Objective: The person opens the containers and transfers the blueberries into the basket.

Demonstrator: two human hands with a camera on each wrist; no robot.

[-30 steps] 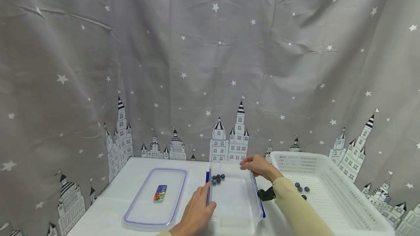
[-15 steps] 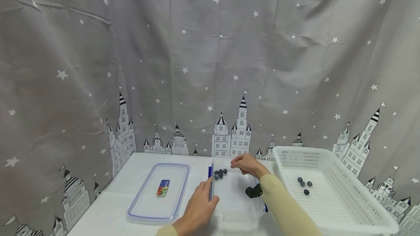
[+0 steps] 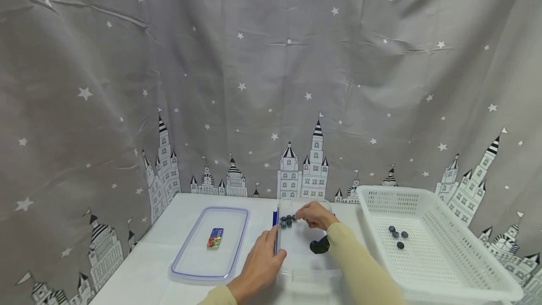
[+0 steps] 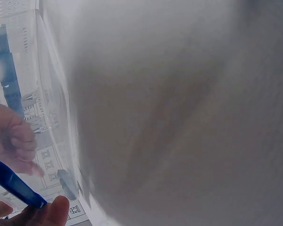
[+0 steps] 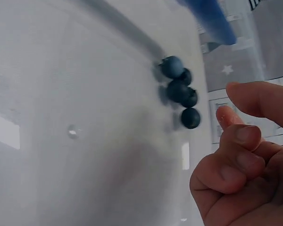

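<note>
A clear plastic food container (image 3: 302,260) with blue side latches stands on the table. My left hand (image 3: 260,260) grips its left wall, fingers by the blue latch (image 4: 16,184) and thumb at the rim. Inside, several blueberries (image 5: 178,90) sit clustered in the far left corner. My right hand (image 3: 314,214) is over the container beside these berries. In the right wrist view its thumb and index finger stand apart with nothing between them, while the other fingers are curled.
Right of the container, a white perforated basket (image 3: 440,262) holds several more blueberries (image 3: 395,234). On the left lies a clear lid (image 3: 196,253) with a blue seal and a printed label (image 3: 215,238). A grey curtain (image 3: 254,60) hangs behind the white table (image 3: 158,244).
My right hand has moved left from the container's right back side to the blueberry cluster. The left hand stays at the left wall. The head view has shifted slightly.
</note>
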